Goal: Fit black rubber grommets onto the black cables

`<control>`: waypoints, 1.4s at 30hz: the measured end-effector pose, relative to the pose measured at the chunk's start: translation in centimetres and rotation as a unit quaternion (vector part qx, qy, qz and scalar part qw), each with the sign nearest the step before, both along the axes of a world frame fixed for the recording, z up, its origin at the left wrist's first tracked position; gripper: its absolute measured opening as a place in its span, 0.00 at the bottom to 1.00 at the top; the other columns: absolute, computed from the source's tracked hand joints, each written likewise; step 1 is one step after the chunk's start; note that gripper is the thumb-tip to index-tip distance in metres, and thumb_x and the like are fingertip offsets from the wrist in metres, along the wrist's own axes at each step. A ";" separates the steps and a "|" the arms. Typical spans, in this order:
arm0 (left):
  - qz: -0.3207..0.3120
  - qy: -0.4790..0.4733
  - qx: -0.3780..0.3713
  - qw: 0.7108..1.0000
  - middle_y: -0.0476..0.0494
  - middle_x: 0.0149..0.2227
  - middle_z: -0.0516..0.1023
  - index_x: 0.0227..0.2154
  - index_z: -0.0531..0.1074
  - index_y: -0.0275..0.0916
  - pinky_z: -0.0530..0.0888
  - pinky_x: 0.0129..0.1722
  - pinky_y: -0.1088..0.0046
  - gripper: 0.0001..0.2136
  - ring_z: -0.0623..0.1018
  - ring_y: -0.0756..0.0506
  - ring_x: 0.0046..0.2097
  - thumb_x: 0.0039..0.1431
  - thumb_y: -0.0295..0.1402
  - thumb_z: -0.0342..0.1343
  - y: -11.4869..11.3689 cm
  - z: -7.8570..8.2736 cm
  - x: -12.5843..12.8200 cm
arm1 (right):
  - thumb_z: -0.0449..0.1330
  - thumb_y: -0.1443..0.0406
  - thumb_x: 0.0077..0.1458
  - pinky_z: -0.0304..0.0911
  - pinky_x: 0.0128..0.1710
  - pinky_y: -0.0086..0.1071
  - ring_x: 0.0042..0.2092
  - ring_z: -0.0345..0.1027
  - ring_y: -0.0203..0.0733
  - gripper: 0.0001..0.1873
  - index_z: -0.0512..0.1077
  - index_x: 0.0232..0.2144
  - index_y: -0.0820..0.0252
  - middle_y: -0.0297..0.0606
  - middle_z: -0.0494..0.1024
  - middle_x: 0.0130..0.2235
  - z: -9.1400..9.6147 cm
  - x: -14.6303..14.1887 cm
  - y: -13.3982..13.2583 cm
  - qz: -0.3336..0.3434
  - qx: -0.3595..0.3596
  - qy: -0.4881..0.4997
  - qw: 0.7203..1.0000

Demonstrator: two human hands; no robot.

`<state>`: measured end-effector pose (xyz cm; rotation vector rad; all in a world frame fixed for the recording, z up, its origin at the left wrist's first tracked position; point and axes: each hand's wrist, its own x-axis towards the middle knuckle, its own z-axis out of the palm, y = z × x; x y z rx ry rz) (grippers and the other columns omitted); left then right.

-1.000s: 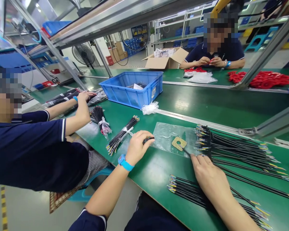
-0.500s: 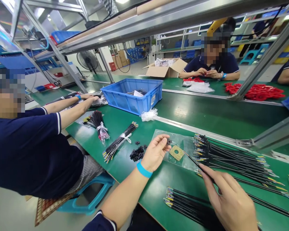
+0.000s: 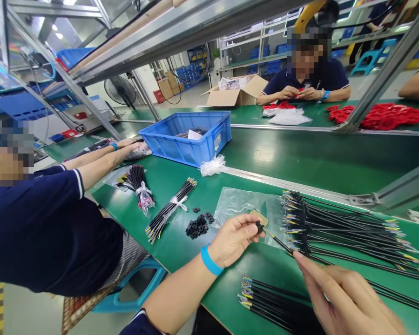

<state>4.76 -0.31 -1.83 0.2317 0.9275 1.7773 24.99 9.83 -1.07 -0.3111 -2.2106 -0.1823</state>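
Observation:
My left hand [image 3: 235, 239], with a blue band at its wrist, pinches a small black grommet [image 3: 259, 226]. Between the fingers of my right hand [image 3: 349, 298] is a black cable [image 3: 282, 244], its thin coloured wires pointing left. The wire ends meet the grommet; whether they pass through it I cannot tell. Behind my left fingertips a tan sponge pad [image 3: 262, 217], partly hidden, lies on a clear plastic bag [image 3: 230, 204]. Loose black grommets [image 3: 197, 226] are heaped left of my left hand. Black cables with grommets [image 3: 349, 223] lie beyond my right hand, and more cables [image 3: 272, 298] nearer me.
Two tied cable bundles, one [image 3: 171, 207] closer and one [image 3: 139, 186] farther left, lie on the green table. Behind them stands a blue bin [image 3: 181, 149]. A co-worker [image 3: 31, 228] sits at left; another [image 3: 303, 74] handles red parts [image 3: 391, 115] across. A metal post [image 3: 387, 60] slants at right.
My left hand has moved right and slightly down with the grommet, up to the cable's wire ends. It now covers part of the sponge pad. The view has shifted slightly.

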 end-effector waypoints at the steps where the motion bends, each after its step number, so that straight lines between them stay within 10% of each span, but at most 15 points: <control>1: 0.002 0.000 -0.004 1.000 0.46 0.33 0.82 0.36 0.81 0.33 0.73 0.34 0.79 0.24 0.82 0.52 0.33 0.36 0.38 0.83 0.0 0.1 0.1 | 0.62 0.69 0.68 0.58 0.37 0.32 0.34 0.68 0.36 0.27 0.68 0.67 0.57 0.33 0.77 0.31 -0.1 0.1 -0.1 0.001 -0.002 -0.002 1.000; 14: 0.022 0.114 -0.030 0.993 0.46 0.32 0.81 0.36 0.82 0.33 0.74 0.38 0.75 0.25 0.79 0.52 0.32 0.37 0.42 0.82 0.1 -0.1 -0.2 | 0.51 0.73 0.71 0.64 0.43 0.32 0.38 0.75 0.37 0.35 0.53 0.76 0.54 0.37 0.81 0.38 -0.6 1.0 0.1 0.098 -0.024 -0.056 0.993; 21: -0.056 0.136 -0.025 0.989 0.45 0.33 0.80 0.36 0.82 0.34 0.75 0.39 0.73 0.27 0.80 0.50 0.33 0.36 0.45 0.82 -0.2 -0.9 -0.7 | 0.59 0.65 0.72 0.61 0.38 0.33 0.33 0.73 0.33 0.29 0.63 0.71 0.54 0.31 0.79 0.33 -0.5 0.9 0.6 0.005 -0.035 -0.049 0.998; 33: -0.073 0.228 -0.066 0.969 0.39 0.36 0.84 0.37 0.85 0.35 0.78 0.41 0.71 0.23 0.82 0.47 0.35 0.41 0.45 0.79 -0.6 -0.3 -1.0 | 0.54 0.74 0.67 0.64 0.48 0.35 0.43 0.73 0.41 0.20 0.75 0.56 0.58 0.40 0.82 0.43 -0.1 1.6 0.8 0.064 -0.009 -0.055 0.996; 42: -0.081 0.393 -0.106 0.910 0.36 0.39 0.86 0.37 0.87 0.39 0.81 0.37 0.73 0.15 0.83 0.44 0.37 0.47 0.39 0.75 -0.9 -0.3 -2.2 | 0.60 0.74 0.65 0.68 0.38 0.28 0.38 0.73 0.34 0.11 0.78 0.46 0.59 0.36 0.82 0.39 0.0 0.0 -0.2 0.056 -0.173 -0.006 0.983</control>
